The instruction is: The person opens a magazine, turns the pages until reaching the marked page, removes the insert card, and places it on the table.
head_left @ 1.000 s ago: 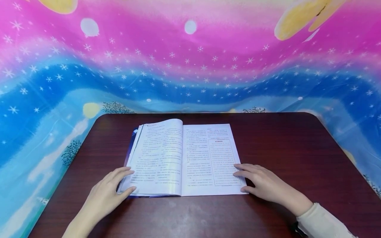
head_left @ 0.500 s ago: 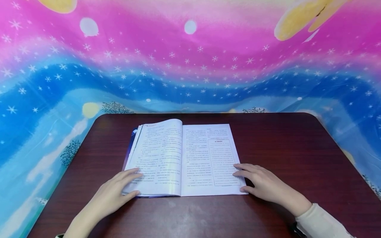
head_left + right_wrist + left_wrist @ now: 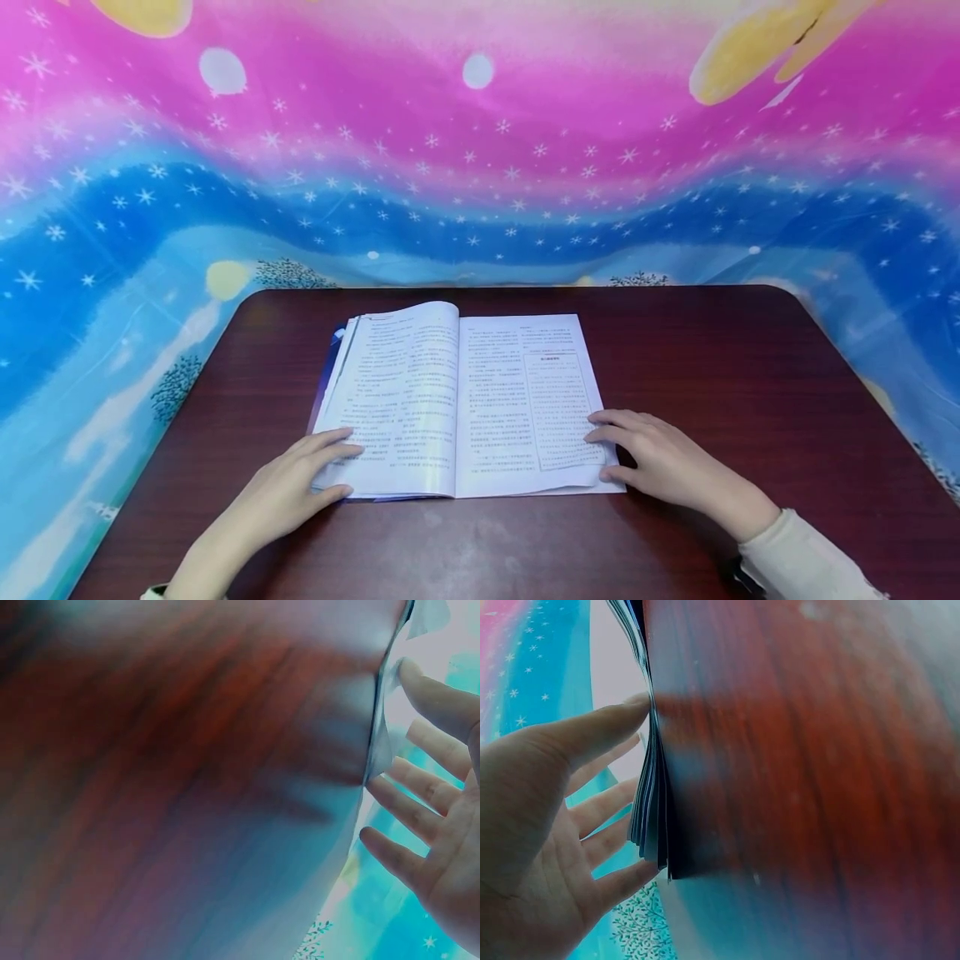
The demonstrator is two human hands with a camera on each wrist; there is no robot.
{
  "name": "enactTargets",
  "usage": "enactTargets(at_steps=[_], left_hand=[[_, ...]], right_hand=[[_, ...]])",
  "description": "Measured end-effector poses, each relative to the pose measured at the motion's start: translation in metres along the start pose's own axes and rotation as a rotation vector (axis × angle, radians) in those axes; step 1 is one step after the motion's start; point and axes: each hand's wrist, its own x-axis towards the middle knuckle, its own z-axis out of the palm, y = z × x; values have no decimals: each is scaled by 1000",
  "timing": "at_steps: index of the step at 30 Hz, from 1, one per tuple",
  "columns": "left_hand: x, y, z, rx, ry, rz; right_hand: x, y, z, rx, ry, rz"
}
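An open magazine lies on the dark wooden table, its printed pages facing up. On the left page's outer edge rests my left hand, its fingers spread and extended over the page. In the left wrist view the thumb touches the edge of the stacked pages. My right hand lies at the right page's outer edge, fingers loosely extended on the paper. The lower right corner of the top sheet is slightly raised. From the right wrist view, the thumb touches this bent sheet.
Behind and beside the table hangs a pink and blue cloth with snowflakes and trees. The table's rounded far edge meets the cloth. A dark blue cover shows under the magazine's left side.
My left hand has slid a little rightward onto the left page. Under my right hand, the top sheet's lower corner has lifted and shifted slightly inward.
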Motion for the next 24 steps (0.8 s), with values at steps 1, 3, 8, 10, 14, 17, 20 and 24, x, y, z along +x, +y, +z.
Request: enactTargets(at_steps=[1, 3, 8, 10, 14, 17, 20, 24], left_hand=[[0, 0, 0, 0, -5, -5], [1, 0, 0, -1, -12, -10], [2, 1, 0, 2, -18, -16], [2, 2, -1, 3, -20, -17], [2, 2, 0, 12, -19, -18], [3, 2, 0, 16, -17, -16], [3, 2, 0, 15, -16, -10], [2, 0, 0, 17, -14, -7]], right_hand=[[1, 0, 0, 6, 0, 2], [2, 1, -1, 15, 1, 5], [5, 0, -4, 27, 3, 9], [7, 0, -4, 32, 13, 13], [10, 1, -5, 59, 37, 22], [12, 1, -6, 79, 58, 20], [13, 1, -8, 87, 83, 14], [15, 0, -12, 96, 123, 5]])
